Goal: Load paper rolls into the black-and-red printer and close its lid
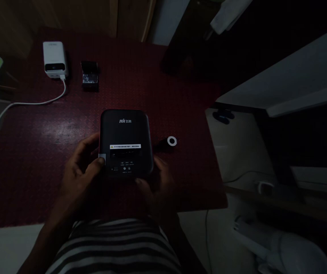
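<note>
A black box-shaped device point(126, 133) with a white logo and a white warning label sits on the dark red table point(38, 152), close to the near edge. My left hand point(79, 173) grips its left side, thumb pressed near a small white tab on the front corner. My right hand point(156, 182) wraps round its lower right corner. Both hands are closed on the device. The scene is very dim.
A white power bank point(54, 59) with a white cable point(29, 102) lies at the far left. Beside it is a small black object point(90, 75). A small white ring point(172, 141) lies right of the device. White furniture point(280, 87) stands to the right.
</note>
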A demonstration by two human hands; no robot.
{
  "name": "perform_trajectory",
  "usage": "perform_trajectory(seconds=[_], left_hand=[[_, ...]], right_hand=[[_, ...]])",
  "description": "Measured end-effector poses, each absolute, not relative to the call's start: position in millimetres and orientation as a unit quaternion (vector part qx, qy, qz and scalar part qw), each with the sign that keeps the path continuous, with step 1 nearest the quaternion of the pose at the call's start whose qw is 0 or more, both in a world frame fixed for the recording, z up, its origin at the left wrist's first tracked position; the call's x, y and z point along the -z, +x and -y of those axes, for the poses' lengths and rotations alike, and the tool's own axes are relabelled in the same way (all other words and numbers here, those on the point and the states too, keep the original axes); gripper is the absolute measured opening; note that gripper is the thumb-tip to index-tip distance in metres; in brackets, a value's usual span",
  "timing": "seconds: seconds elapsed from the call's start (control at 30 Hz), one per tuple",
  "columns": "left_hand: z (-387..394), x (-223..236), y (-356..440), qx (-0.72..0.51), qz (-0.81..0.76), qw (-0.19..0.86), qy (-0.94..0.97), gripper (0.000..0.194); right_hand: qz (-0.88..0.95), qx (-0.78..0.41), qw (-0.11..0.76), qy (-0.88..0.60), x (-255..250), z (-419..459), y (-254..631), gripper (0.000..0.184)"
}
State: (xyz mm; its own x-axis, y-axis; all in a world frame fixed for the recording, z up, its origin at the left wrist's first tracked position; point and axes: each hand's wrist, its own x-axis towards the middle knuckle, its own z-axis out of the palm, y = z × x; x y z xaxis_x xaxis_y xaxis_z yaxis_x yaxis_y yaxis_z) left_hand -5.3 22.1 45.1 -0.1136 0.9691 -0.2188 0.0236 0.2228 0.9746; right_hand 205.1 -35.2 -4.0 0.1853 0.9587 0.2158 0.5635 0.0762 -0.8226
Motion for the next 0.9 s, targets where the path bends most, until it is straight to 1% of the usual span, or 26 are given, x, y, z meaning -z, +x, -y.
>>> perform_trajectory(seconds=[0.33,0.5,0.63,0.7,0.73,0.83,0.87,0.9], left_hand=[[-21.5,-49.9,0.3,-0.461,-0.589,0.539,0.387,0.050],[-23.3,-54.6,4.4,-0.452,-0.617,0.519,0.382,0.053],[-21.9,-58.2,5.0,-0.444,-0.617,0.521,0.388,0.055],[-20.1,-56.2,3.0,-0.452,-0.604,0.528,0.390,0.055],[-19.1,-54.0,1.5,-0.457,-0.599,0.529,0.391,0.054],[-16.5,-42.6,-3.0,-0.469,-0.578,0.517,0.422,0.055],[-15.9,-37.5,-4.1,-0.473,-0.571,0.507,0.440,0.057],[-15.3,-31.9,-4.9,-0.477,-0.562,0.493,0.462,0.060]], right_hand=[[0.586,-0.247,0.427,-0.643,2.5,35.0,208.7,0.055],[0.578,-0.272,0.435,-0.634,-0.4,32.0,207.0,0.054],[0.585,-0.260,0.432,-0.636,-3.2,33.2,209.6,0.053],[0.598,-0.241,0.428,-0.633,-10.2,33.3,214.0,0.052],[0.606,-0.221,0.430,-0.632,-16.3,31.7,216.4,0.048],[0.642,-0.138,0.430,-0.620,-42.2,14.8,221.3,0.028],[0.665,-0.113,0.423,-0.605,-51.6,4.4,221.3,0.025],[0.692,-0.096,0.412,-0.585,-60.3,-8.1,220.1,0.027]])
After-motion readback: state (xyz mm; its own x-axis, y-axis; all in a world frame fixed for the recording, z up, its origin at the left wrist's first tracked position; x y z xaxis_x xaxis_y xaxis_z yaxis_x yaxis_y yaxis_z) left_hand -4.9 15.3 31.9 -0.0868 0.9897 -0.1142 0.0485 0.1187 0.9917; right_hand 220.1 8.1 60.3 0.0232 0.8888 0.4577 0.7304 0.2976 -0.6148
